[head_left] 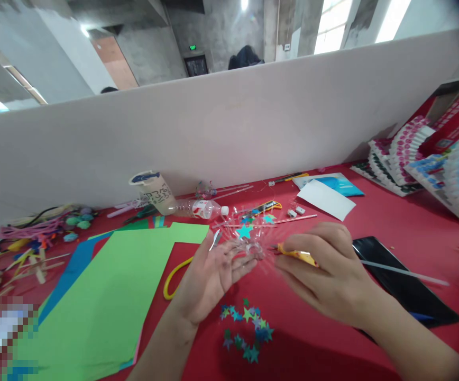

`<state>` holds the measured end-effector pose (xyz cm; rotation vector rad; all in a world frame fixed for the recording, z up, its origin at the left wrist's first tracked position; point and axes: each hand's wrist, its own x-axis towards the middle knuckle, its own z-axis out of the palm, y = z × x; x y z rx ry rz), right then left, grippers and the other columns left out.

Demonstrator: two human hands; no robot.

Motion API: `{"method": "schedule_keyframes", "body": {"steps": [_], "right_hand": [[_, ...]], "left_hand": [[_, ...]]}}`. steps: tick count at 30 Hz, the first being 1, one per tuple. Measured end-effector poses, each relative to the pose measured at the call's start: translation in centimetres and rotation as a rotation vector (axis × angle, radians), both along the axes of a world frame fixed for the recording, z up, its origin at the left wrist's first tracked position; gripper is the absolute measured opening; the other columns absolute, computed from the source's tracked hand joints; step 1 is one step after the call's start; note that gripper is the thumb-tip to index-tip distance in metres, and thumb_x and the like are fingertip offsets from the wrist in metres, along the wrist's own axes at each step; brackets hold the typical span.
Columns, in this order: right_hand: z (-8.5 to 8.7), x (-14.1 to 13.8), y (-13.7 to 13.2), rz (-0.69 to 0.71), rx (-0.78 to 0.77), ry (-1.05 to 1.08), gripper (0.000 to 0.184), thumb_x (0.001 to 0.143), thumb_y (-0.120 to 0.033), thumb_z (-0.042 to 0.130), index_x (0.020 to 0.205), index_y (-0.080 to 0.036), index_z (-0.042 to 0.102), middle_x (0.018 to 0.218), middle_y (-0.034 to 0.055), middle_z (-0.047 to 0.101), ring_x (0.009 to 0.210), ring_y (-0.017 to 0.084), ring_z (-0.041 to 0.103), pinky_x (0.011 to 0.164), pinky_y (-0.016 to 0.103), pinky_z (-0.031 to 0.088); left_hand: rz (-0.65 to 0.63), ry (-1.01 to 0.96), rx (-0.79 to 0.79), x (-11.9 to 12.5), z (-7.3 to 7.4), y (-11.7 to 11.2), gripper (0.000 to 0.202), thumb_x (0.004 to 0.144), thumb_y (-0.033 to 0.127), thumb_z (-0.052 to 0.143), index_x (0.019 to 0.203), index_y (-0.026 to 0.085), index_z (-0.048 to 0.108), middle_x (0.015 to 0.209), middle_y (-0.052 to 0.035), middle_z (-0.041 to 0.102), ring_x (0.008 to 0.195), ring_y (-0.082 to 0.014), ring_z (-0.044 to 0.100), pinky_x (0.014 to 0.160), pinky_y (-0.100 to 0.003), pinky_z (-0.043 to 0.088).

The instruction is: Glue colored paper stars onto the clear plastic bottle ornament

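Clear plastic [253, 248], thin and glossy, with see-through strips fanning out from a rounded middle, sits at the fingers of the left hand [213, 270], above the red table [208, 352]. A flat, foil-like turquoise star [245, 232] shows at its far side; blur hides whether the two touch. The left hand is palm up and spread, thumb well apart, the plastic against its fingers; whether they pinch it, I cannot tell. The right hand [328, 264] is curled round a smooth yellow tool [305, 257], its narrow tip pointing at the plastic, near it

Loose stars [261, 334], sharp-pointed and shiny, lie in a rough ring nearer the wearer. A stretch of red surface runs from them to the right forearm

Straight-edged green paper [106, 291] overlaps a blue sheet [69, 275] on the left, and a yellow loop [166, 286] curves just beside the left hand. Beyond the hands, a ribbed clear bottle [198, 209] lies on its side, and the smooth partition [233, 121] bounds the far edge. On the right, a black sheet [404, 296] lies close to the right forearm, crossed by a translucent stick [406, 273]
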<state>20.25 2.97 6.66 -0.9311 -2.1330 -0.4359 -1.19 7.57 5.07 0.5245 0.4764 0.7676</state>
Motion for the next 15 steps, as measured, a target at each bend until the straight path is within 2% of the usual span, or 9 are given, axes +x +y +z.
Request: {"method": "schedule_keyframes", "body": {"steps": [3,6,9,12,15], "right_hand": [[0.1,-0.2,-0.1,0.026,0.061,0.005,0.017,0.076,-0.010,0.066,0.088,-0.022,0.064,0.098,0.0019,0.063,0.094,0.020,0.049,0.094,0.042,0.038],[0.0,-0.3,0.4,0.028,-0.075,0.068,0.017,0.078,-0.013,0.064,0.092,-0.021,0.064,0.109,0.0042,0.060,0.106,0.023,0.047,0.096,0.045,0.038],[-0.1,-0.2,1.0,0.007,-0.139,0.137,0.015,0.077,-0.011,0.063,0.087,-0.022,0.064,0.120,0.0058,0.054,0.116,0.028,0.042,0.098,0.049,0.036],[0.0,-0.1,1.1,-0.050,-0.087,0.248,0.021,0.076,-0.011,0.064,0.095,-0.021,0.061,0.116,0.0085,0.054,0.112,0.028,0.046,0.098,0.049,0.036],[0.3,0.0,0.9,-0.115,-0.050,0.348,0.027,0.077,-0.012,0.063,0.102,-0.019,0.058,0.102,0.0091,0.058,0.099,0.025,0.053,0.088,0.043,0.042]], "left_hand": [[0.031,0.039,0.004,-0.2,0.2,-0.1,0.058,0.091,0.052,0.028,0.111,0.005,0.056,0.117,-0.0180,0.061,0.116,-0.0316,0.053,0.108,-0.046,0.025],[0.036,0.059,0.020,-0.2,0.4,-0.5,0.054,0.091,0.052,0.031,0.106,0.009,0.058,0.110,-0.0165,0.066,0.110,-0.0310,0.058,0.107,-0.049,0.025],[0.055,0.060,0.020,-0.2,0.6,-0.8,0.053,0.090,0.053,0.032,0.104,0.010,0.059,0.111,-0.0167,0.066,0.109,-0.0308,0.059,0.107,-0.048,0.025],[0.079,0.056,0.010,-0.2,0.8,-0.8,0.053,0.089,0.054,0.034,0.103,0.010,0.060,0.114,-0.0170,0.064,0.111,-0.0320,0.057,0.107,-0.048,0.026],[0.060,0.042,0.029,-0.1,0.8,-0.6,0.057,0.089,0.054,0.033,0.102,0.007,0.061,0.115,-0.0182,0.063,0.112,-0.0326,0.056,0.107,-0.047,0.026]]}}
